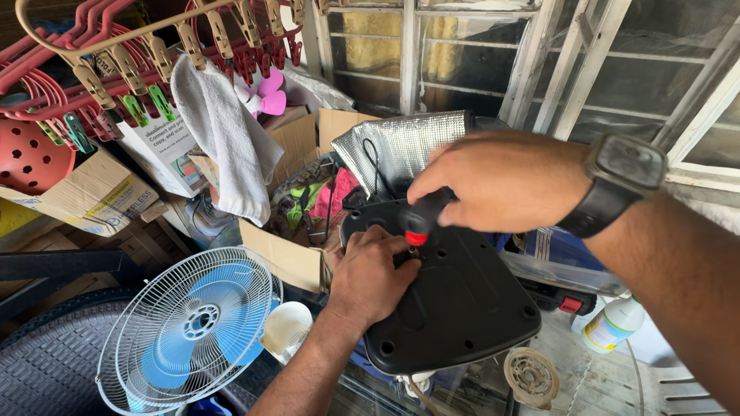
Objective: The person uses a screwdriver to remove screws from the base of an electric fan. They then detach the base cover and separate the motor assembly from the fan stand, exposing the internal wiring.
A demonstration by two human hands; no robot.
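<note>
A black plastic fan base point(462, 300) lies tilted with its underside up in the middle. My right hand point(501, 181), with a dark watch on the wrist, grips a screwdriver point(420, 219) with a black and red handle, pointing down at the base. My left hand point(370, 273) rests on the base's left edge, fingers curled right beside the screwdriver's tip. The tip itself is hidden by my fingers.
A fan head with white grille and blue blades point(189, 327) lies at lower left. An open cardboard box of clutter point(289, 258), a white towel point(223, 146) on a peg hanger, a white bottle point(613, 323), a round grille part point(532, 376) and window frames point(539, 69) surround it.
</note>
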